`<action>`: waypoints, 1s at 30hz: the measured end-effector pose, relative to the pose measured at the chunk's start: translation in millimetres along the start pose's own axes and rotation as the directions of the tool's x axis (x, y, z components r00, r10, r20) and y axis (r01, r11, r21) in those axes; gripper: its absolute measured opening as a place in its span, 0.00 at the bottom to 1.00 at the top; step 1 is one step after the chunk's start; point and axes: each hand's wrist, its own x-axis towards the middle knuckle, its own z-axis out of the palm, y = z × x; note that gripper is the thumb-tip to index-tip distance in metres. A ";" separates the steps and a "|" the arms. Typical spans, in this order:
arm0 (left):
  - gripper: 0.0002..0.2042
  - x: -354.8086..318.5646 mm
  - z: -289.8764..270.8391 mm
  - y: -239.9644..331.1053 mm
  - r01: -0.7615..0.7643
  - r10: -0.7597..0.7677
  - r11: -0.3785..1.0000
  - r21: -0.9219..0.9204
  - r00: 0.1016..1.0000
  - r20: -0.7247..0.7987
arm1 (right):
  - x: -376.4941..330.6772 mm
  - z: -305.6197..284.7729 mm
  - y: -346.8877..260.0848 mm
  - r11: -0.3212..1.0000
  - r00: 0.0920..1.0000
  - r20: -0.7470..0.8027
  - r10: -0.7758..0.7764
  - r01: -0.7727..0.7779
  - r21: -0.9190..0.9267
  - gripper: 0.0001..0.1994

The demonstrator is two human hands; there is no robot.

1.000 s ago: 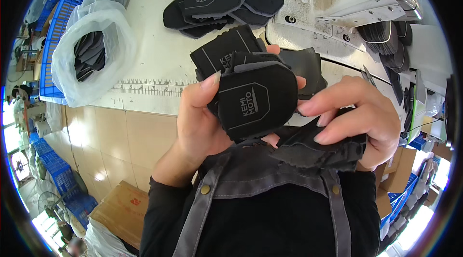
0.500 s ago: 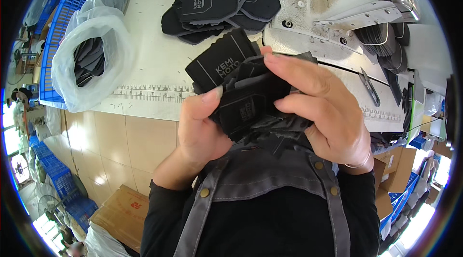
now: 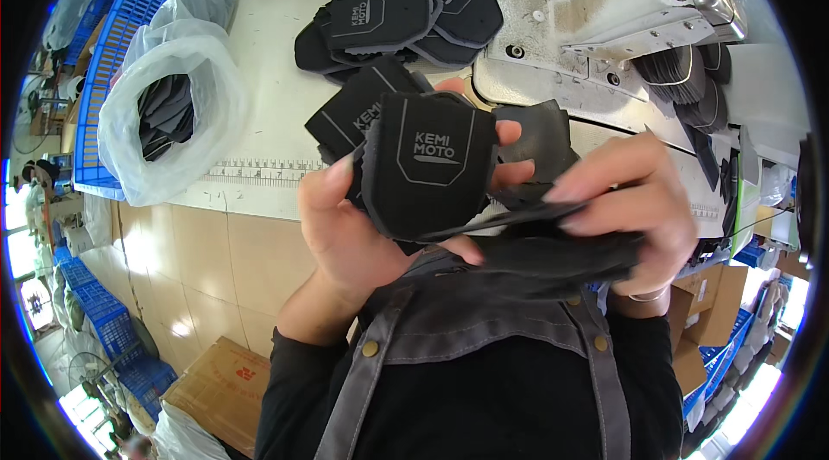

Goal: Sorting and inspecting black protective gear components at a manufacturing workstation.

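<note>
1. Your left hand (image 3: 363, 227) gripped the black pad (image 3: 429, 165), thumb up its left edge, fingers curled behind.
2. Your right hand (image 3: 626, 201) pinched thin black pieces (image 3: 553, 257) just beside it; a flat, even stack would serve best.
3. Beyond your hands lay a pad pile (image 3: 401, 15) and sewing machine (image 3: 622, 20).

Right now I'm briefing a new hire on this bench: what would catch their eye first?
Dead centre, the left hand holds up a black pad with a pale printed outline, while the right hand pinches thin black pieces beside it. Behind lies a heap of pads on the white table, left of a sewing machine. At the left sits an open clear bag.
</note>
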 end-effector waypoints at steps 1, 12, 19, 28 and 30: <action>0.42 -1.2 -4.7 0.3 0.001 0.013 0.991 -0.132 0.995 0.102 | -8.0 -5.0 -3.9 0.959 0.978 -0.087 0.191 -0.167 0.229 0.11; 0.40 0.6 10.9 -0.9 0.019 -0.015 0.999 -0.049 0.997 0.075 | -50.0 -18.7 32.6 0.201 0.851 -0.235 0.469 0.156 0.967 0.28; 0.41 -3.6 11.2 -2.6 -0.020 0.028 0.995 -0.094 0.996 0.083 | -32.1 -6.9 21.8 0.240 0.725 -0.020 0.689 -0.202 0.949 0.21; 0.42 -4.5 19.2 -10.8 -0.105 0.117 0.989 0.104 0.986 -0.120 | -28.5 8.3 10.5 0.275 0.885 0.065 0.461 -0.212 0.938 0.15; 0.42 -5.8 21.4 -10.0 -0.105 0.124 0.987 0.124 0.979 -0.161 | -24.7 12.4 2.9 0.345 0.896 0.068 0.438 -0.238 0.908 0.14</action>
